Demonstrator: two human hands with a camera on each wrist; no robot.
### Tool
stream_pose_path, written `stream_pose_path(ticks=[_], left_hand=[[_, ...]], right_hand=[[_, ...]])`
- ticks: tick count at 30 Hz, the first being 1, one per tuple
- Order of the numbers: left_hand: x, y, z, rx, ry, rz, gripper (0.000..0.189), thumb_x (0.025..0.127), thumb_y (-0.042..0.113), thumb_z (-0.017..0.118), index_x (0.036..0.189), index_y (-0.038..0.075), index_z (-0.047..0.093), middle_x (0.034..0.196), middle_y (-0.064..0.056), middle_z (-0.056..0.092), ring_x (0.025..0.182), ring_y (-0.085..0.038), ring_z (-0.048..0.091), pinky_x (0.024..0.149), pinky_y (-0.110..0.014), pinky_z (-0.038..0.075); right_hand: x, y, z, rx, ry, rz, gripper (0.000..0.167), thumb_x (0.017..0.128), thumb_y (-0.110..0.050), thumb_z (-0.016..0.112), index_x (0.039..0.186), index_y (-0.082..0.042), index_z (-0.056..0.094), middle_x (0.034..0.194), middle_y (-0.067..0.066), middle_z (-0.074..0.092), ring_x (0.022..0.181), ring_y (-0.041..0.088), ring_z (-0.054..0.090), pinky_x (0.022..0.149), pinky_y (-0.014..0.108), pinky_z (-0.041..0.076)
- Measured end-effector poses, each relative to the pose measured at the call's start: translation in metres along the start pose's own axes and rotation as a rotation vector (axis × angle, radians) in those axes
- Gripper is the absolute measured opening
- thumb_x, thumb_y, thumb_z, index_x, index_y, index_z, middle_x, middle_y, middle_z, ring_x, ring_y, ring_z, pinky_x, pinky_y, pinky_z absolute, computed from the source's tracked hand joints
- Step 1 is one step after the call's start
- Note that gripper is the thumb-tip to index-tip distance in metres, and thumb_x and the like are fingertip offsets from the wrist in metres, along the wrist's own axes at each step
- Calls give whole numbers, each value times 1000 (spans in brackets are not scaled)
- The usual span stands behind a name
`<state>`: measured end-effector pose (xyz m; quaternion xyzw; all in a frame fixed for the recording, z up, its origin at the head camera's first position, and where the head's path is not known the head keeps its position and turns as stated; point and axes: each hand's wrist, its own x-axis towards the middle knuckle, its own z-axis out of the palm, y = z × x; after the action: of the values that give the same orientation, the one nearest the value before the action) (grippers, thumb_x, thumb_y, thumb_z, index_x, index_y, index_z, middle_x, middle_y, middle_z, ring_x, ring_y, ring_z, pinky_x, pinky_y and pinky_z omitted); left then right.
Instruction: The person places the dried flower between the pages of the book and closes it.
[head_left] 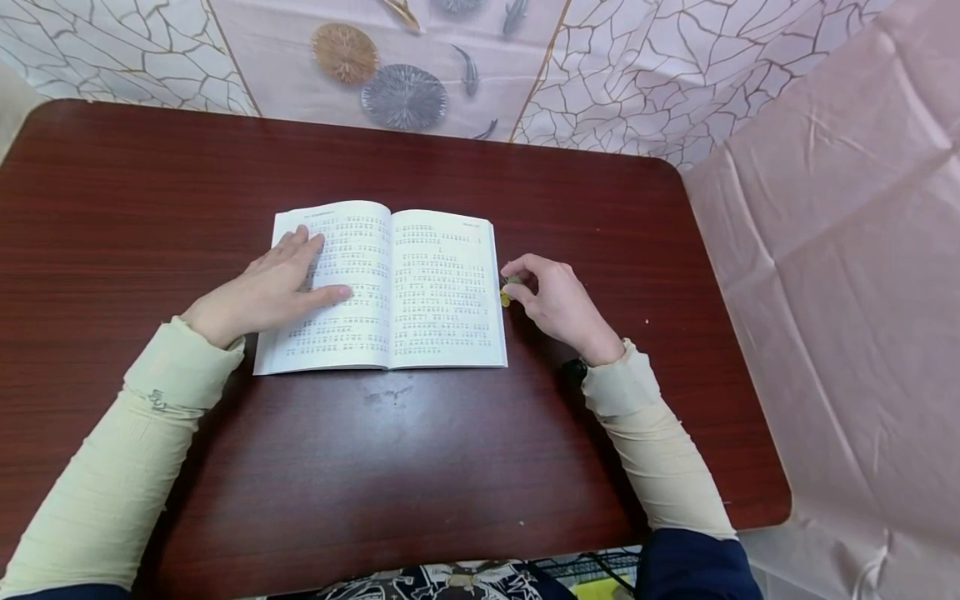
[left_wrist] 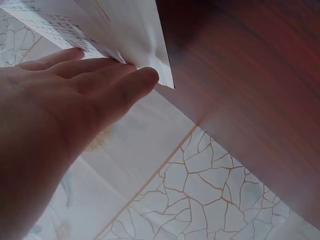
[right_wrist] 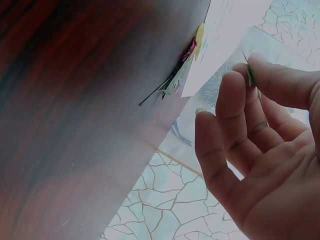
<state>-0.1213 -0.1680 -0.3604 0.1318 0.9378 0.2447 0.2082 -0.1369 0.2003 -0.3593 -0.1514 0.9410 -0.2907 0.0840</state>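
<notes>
An open book (head_left: 442, 292) with printed pages lies on the dark red-brown table. My left hand (head_left: 266, 287) rests on its left page, fingers spread and straight. Just off the book's right edge, my right hand (head_left: 558, 304) pinches a thin green piece (right_wrist: 250, 75) between thumb and fingertips; its kind is unclear, as it shows nearly edge-on. Beside the book's edge in the right wrist view is a small flower-like thing (right_wrist: 190, 50), yellow, magenta and green, with a dark thin stem. The head view shows only a bit of yellow (head_left: 505, 297) by the right fingertips.
The table (head_left: 375, 475) has rounded corners and extends around the book. Behind it hangs a patterned cloth (head_left: 637, 75), and a plain pinkish cloth (head_left: 847, 275) hangs along the right side. A dark object (head_left: 575, 369) shows at the right wrist.
</notes>
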Motion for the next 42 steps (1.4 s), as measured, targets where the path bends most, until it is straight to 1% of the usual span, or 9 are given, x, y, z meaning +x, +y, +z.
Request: stream_pose_path(ticks=[6,11,16,24,36,42], left_hand=[[1,-1,1,14,9,0,102,92,62,51,152,-9,9,157,-31,-2,144,-46,-1,110,-66,8],[2,-2,3,10,8,1,102,92,62,52,151,-9,9,157,-31,-2,144,-46,-1,111,-66,8],[1,-2,4,3,-2,-8,102,92,62,51,152,-8,8,158,-29,-4,145,-45,-3,111,-66,7],[1,-2,4,3,2,-5,101,92,61,51,151,-9,9,157,-30,-4,145,-46,-2,110,-66,8],[1,-2,4,-8,-4,-8,103,92,65,48,152,-7,6,158,-28,-6,145,-43,-6,111,-65,6],[1,-2,4,-4,-1,-7,103,92,64,49,152,-8,6,158,-28,-6,145,-43,-5,112,-63,6]], right_hand=[[0,-1,0,15,10,-18,20,92,-12,67,112,-8,65,87,-1,64,69,19,54,59,32,43],[-1,-2,2,38,-5,-30,14,92,-12,67,106,-10,65,89,1,67,73,18,57,62,32,46],[-2,-5,6,41,-15,-47,11,92,-11,68,103,-11,65,89,-2,66,75,16,58,65,31,48],[-1,-12,7,18,-17,-63,11,91,-10,68,102,-10,66,90,-3,65,76,13,57,67,30,48],[2,-16,12,-12,-29,-117,8,91,-7,67,96,-12,65,89,-4,64,77,13,58,70,28,48],[3,-19,14,0,-49,-121,11,91,-8,68,101,-12,64,90,-2,64,78,13,56,70,28,48]])
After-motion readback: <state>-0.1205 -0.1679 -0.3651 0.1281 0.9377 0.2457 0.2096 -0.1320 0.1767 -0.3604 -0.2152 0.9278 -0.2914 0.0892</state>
